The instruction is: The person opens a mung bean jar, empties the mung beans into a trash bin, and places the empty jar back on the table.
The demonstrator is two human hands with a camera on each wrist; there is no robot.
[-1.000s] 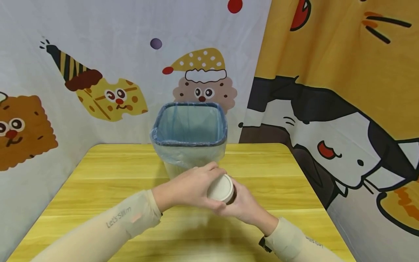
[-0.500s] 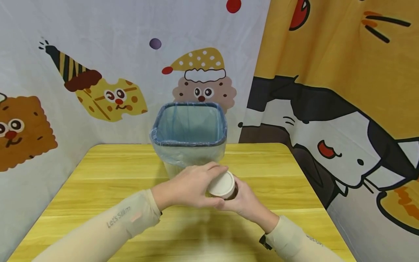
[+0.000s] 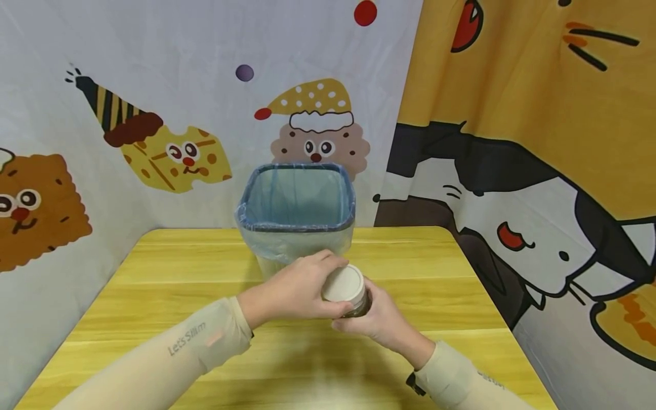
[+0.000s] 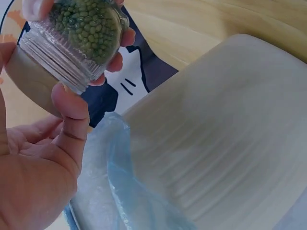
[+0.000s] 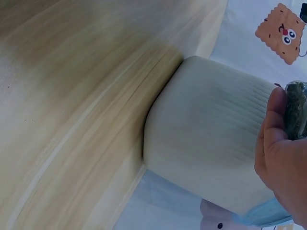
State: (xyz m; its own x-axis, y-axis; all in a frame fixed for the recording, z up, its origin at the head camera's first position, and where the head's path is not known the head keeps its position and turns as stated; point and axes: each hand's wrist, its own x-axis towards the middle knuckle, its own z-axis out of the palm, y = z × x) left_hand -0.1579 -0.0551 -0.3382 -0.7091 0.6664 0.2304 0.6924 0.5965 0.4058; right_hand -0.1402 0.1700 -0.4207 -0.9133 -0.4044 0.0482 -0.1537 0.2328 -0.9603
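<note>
- Backdrop (image 3: 154,45): pale, cartoon food prints, past bench's left and far edges.
- Bench (image 3: 179,267): yellow wood grain.
- Bin (image 5: 206,129): pale, upright on bench, mid far edge; blue liner (image 3: 302,240) folded over rim.
- Left hand (image 3: 299,287): thumb and fingers clamped round lid, nearer than bin; beige sleeve (image 3: 169,353), lettered.
- Lid (image 3: 342,283): off-white, at jar's mouth, upper side.
- Jar (image 3: 361,307): clear, green beans (image 4: 86,28) inside; tilted, held above bench, right of its middle.
- Right hand (image 3: 386,324): clamped round jar's glass.
- Curtain (image 3: 512,97): orange, animal print, past bench's right edge.
</note>
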